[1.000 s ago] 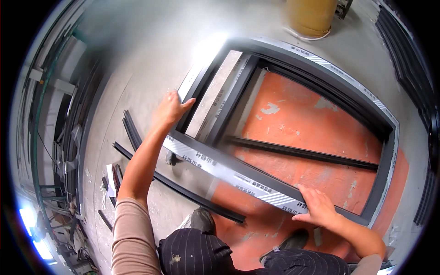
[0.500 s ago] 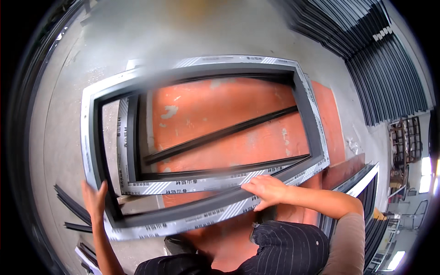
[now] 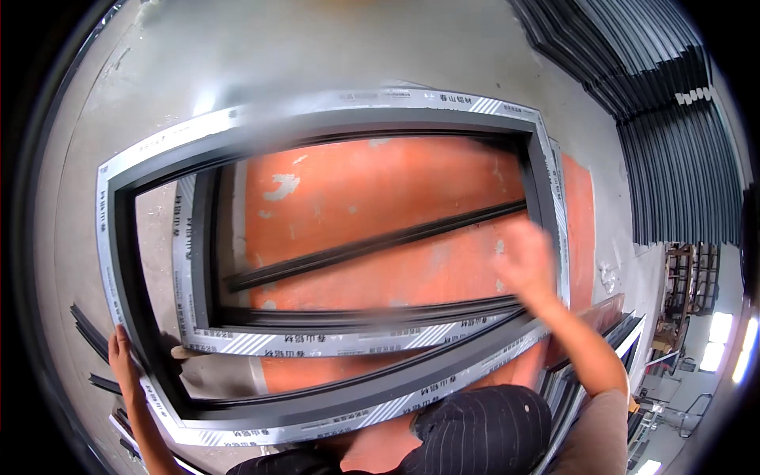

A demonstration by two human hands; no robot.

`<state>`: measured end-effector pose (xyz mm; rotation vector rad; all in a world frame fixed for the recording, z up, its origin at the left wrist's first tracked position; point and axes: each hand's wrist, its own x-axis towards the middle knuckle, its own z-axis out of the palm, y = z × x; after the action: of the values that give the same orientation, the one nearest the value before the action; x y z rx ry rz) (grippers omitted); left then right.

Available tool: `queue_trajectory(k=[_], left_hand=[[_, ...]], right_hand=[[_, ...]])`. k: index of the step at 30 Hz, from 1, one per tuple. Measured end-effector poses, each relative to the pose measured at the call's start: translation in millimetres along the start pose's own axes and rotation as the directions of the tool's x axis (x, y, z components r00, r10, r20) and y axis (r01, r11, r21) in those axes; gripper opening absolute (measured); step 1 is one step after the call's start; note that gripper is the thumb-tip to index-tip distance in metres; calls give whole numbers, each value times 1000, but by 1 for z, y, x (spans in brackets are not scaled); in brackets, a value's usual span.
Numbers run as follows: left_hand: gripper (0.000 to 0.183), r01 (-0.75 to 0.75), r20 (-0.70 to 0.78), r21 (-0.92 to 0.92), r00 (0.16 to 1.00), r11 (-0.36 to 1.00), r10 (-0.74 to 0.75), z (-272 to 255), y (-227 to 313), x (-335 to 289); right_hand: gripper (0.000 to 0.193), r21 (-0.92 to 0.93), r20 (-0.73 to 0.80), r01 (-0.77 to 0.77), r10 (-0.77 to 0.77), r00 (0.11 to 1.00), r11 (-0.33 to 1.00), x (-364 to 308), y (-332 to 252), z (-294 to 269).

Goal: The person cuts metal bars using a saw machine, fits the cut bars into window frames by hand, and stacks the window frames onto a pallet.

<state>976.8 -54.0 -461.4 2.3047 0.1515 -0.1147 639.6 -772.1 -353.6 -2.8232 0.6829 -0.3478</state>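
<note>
A dark grey rectangular window frame point(image 3: 467, 384), faced with printed protective film, lies tilted over a second, similar window frame point(image 3: 317, 345). My left hand point(image 3: 123, 360) grips the upper frame's left side close to its lower-left corner; part of the fingers is hidden. Over the right part of the opening is my right hand point(image 3: 524, 257), smeared by motion. It is nearest the frame's right side, and its fingers do not show clearly. Through the opening a dark profile bar point(image 3: 380, 244) runs slantwise across a worn orange surface point(image 3: 340, 190).
Long dark profiles point(image 3: 685, 182) are stacked at the far right. More framed pieces point(image 3: 590, 348) lean beside my right arm. Dark strips point(image 3: 91, 336) lie on the floor at the left. A rack point(image 3: 690, 277) stands farther right.
My right hand has left the near rail and moved up and right over the opening. The upper frame has shifted left and nearer, with my left hand at its left side.
</note>
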Motion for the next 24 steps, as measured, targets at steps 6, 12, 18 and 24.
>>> queue_trajectory(k=[6, 12, 18, 24], left_hand=[[49, 233, 84, -193, 972, 953, -221, -7, -5, 18], [52, 398, 127, -121, 915, 909, -384, 3, 11, 42], [35, 492, 237, -608, 862, 623, -449, -59, -11, 58], [30, 481, 342, -374, 866, 793, -365, -125, 14, 87]], right_hand=[[64, 18, -46, -388, 389, 920, 921, -3, 204, -18], [67, 225, 290, -864, 815, 501, 451, 22, 206, -16], [58, 360, 228, -723, 696, 681, 590, -4, 235, -60], [50, 209, 190, -820, 801, 568, 533, -24, 146, -167]])
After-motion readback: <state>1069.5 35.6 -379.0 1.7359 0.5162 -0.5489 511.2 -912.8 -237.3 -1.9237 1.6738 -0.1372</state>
